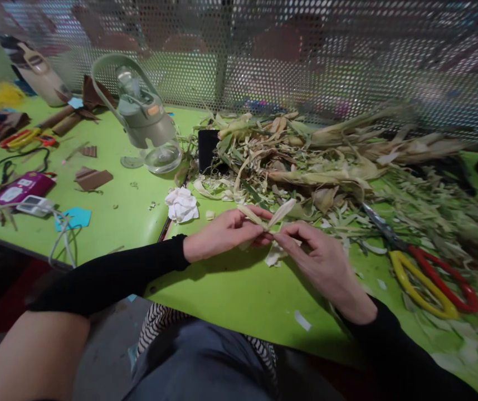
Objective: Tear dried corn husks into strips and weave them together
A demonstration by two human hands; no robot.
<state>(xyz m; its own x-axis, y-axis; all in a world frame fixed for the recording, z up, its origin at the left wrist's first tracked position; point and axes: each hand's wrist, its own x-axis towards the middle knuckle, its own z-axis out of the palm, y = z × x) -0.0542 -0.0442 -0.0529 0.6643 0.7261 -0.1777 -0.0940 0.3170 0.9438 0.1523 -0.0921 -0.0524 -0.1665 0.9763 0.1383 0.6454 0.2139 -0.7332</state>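
Note:
Between my two hands is a small piece of pale corn husk [281, 214], with two strips fanning upward from the pinch. My left hand [239, 229] is closed, its thumb and fingers pinching the husk's base from the left. From the right, my right hand [320, 253] pinches the same base, thumb against forefinger. The fingertips almost meet and hide where the strips join. A white scrap of husk [276, 255] shows just below the fingers. Behind my hands lies a large heap of dried corn husks [289, 156].
Scissors [410, 250] with red and yellow handles lie to the right among husk shreds. Crumpled paper [181, 204] sits left of my hands. A water bottle [151, 122], a purple box [24, 188] and cables stand or lie farther left. A perforated screen [189, 72] borders the green table's back.

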